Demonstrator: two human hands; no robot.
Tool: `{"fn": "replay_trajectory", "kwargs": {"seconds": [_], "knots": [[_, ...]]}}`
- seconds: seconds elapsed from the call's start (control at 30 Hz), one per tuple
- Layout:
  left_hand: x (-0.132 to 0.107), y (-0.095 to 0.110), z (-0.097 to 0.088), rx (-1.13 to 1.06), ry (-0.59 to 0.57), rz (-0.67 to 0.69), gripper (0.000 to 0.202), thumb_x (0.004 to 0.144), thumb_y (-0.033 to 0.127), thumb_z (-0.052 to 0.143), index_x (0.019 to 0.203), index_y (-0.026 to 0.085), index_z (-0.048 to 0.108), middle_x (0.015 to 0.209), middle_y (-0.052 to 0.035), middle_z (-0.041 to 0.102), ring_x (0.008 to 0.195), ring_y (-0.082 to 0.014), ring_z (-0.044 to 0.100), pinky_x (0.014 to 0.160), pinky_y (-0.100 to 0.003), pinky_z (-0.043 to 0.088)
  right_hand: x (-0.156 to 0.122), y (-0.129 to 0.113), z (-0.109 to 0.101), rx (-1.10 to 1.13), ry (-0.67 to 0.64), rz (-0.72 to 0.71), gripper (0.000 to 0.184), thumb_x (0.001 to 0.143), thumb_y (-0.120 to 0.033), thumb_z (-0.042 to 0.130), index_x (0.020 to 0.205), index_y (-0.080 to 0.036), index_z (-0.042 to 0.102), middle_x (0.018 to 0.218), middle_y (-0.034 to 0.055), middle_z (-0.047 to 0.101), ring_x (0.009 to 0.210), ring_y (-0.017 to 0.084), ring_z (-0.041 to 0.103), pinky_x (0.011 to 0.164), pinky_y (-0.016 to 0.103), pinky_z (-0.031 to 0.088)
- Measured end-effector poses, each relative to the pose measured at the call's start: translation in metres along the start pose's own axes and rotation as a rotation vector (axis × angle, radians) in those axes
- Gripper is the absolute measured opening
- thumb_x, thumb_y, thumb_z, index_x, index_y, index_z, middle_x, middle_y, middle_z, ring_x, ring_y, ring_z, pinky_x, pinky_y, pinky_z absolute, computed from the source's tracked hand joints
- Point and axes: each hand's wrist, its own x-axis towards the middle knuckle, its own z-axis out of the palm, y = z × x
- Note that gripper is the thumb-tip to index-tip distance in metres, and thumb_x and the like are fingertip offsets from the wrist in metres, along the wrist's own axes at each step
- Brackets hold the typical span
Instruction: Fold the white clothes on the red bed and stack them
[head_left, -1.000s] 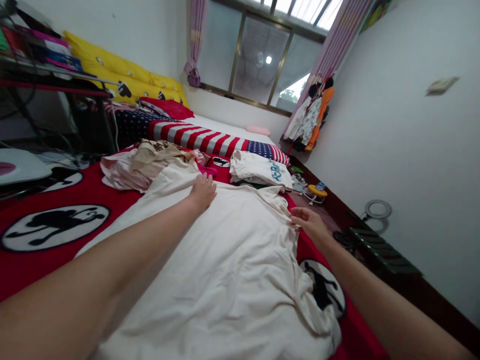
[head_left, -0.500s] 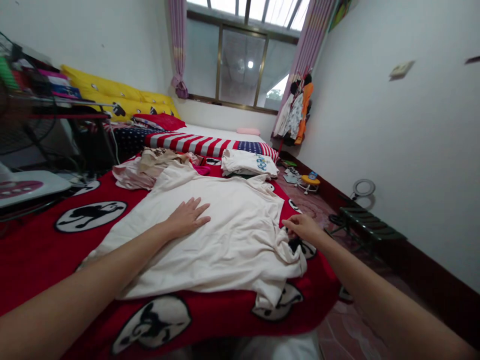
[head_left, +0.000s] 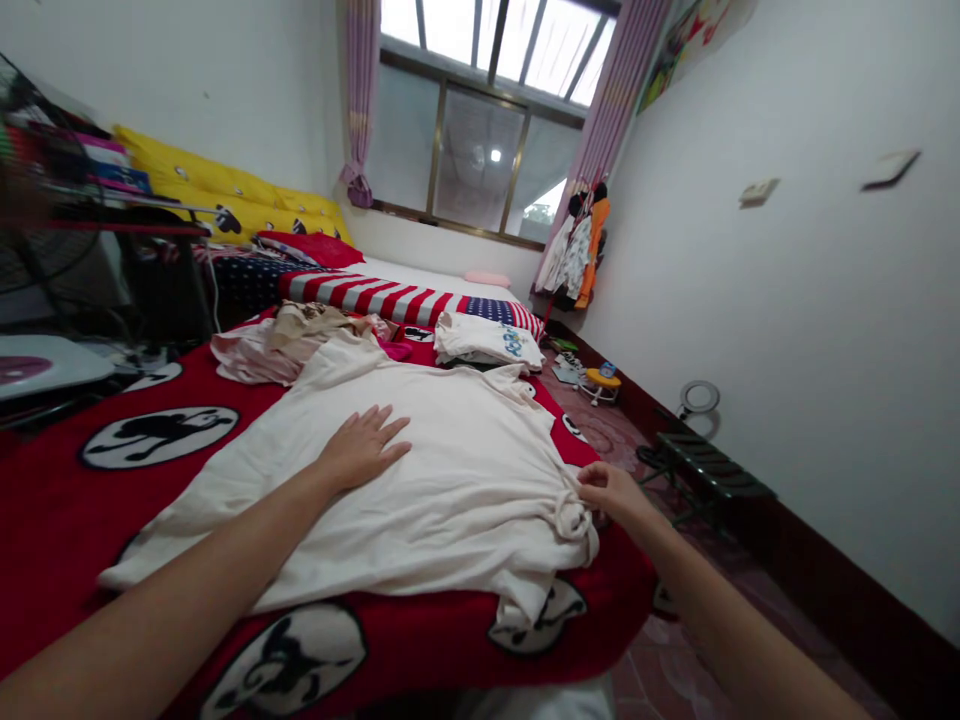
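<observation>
A white T-shirt (head_left: pixel 442 420) is spread over a red blanket (head_left: pixel 45 490) with black-and-white animal patches. My left hand (head_left: pixel 362 447) lies flat on the shirt's middle, fingers stretched out and apart. At the shirt's right edge, my right hand (head_left: pixel 611 492) pinches the fabric between thumb and fingers. Creases run across the cloth towards that grip, and the edge just below it is bunched and rolled.
Behind the shirt lie a heap of beige and pink clothes (head_left: pixel 289 340) and a folded white garment stack (head_left: pixel 487 342). A dark green bench (head_left: pixel 709 462) and a yellow stool (head_left: pixel 602 379) stand on the floor at right. A fan (head_left: pixel 45 230) is at left.
The view has turned slightly right. My right hand has drawn the shirt's right edge outward, and the cloth there is tauter. My left hand stays flat on the shirt.
</observation>
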Motion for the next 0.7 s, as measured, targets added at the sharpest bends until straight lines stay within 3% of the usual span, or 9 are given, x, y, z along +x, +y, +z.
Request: {"fn": "replay_trajectory", "kwargs": {"seconds": [0.13, 0.23, 0.43, 0.53, 0.6, 0.7], "knots": [[-0.001, 0.002, -0.001, 0.011, 0.006, 0.0, 0.06, 0.093, 0.056, 0.03, 0.145, 0.028, 0.038, 0.154, -0.012, 0.028, 0.143, -0.03, 0.023, 0.113, -0.048, 0.019, 0.007, 0.007, -0.016, -0.031, -0.047, -0.025, 0.006, 0.062, -0.021, 0.063, 0.065, -0.016, 0.062, 0.054, -0.0008, 0.062, 0.047, 0.012, 0.055, 0.043, 0.02, 0.039], [-0.001, 0.002, -0.001, 0.014, 0.006, 0.0, 0.059, 0.093, 0.056, 0.03, 0.145, 0.028, 0.038, 0.154, -0.0122, 0.028, 0.143, -0.0301, 0.024, 0.113, -0.048, 0.019, 0.034, 0.004, -0.02, -0.073, 0.034, -0.04, 0.01, 0.062, -0.025, 0.069, 0.062, -0.016, 0.065, 0.056, 0.0015, 0.064, 0.056, 0.014, 0.06, 0.047, 0.02, 0.041], [-0.001, 0.001, 0.002, 0.001, 0.023, 0.001, 0.059, 0.093, 0.055, 0.031, 0.144, 0.028, 0.039, 0.154, -0.012, 0.029, 0.143, -0.0303, 0.023, 0.112, -0.049, 0.019, 0.112, -0.012, 0.002, -0.133, 0.214, 0.068, 0.019, 0.079, -0.027, 0.06, 0.089, -0.013, 0.068, 0.065, 0.0043, 0.068, 0.059, 0.016, 0.066, 0.051, 0.023, 0.047], [-0.002, 0.001, 0.003, -0.009, 0.03, 0.0, 0.059, 0.093, 0.056, 0.031, 0.144, 0.028, 0.039, 0.154, -0.0109, 0.028, 0.143, -0.0301, 0.024, 0.113, -0.049, 0.019, 0.143, -0.023, 0.014, -0.217, 0.263, 0.091, 0.026, 0.085, -0.033, 0.06, 0.099, -0.013, 0.066, 0.084, 0.0075, 0.071, 0.071, 0.016, 0.067, 0.063, 0.027, 0.052], [-0.003, 0.002, 0.003, -0.015, 0.036, -0.002, 0.059, 0.093, 0.056, 0.031, 0.144, 0.029, 0.04, 0.154, -0.0104, 0.028, 0.143, -0.0301, 0.023, 0.113, -0.049, 0.019, 0.157, -0.029, 0.018, -0.291, 0.279, 0.102, 0.031, 0.084, -0.04, 0.062, 0.098, -0.012, 0.066, 0.095, 0.0085, 0.07, 0.084, 0.018, 0.067, 0.075, 0.033, 0.053], [-0.004, 0.003, 0.003, -0.022, 0.044, -0.006, 0.058, 0.093, 0.056, 0.031, 0.144, 0.028, 0.04, 0.154, -0.0104, 0.028, 0.143, -0.0302, 0.023, 0.113, -0.049, 0.018, 0.169, -0.03, 0.019, -0.387, 0.258, 0.127, 0.031, 0.08, -0.043, 0.066, 0.089, -0.014, 0.069, 0.093, 0.0087, 0.071, 0.091, 0.022, 0.066, 0.081, 0.037, 0.051]]}}
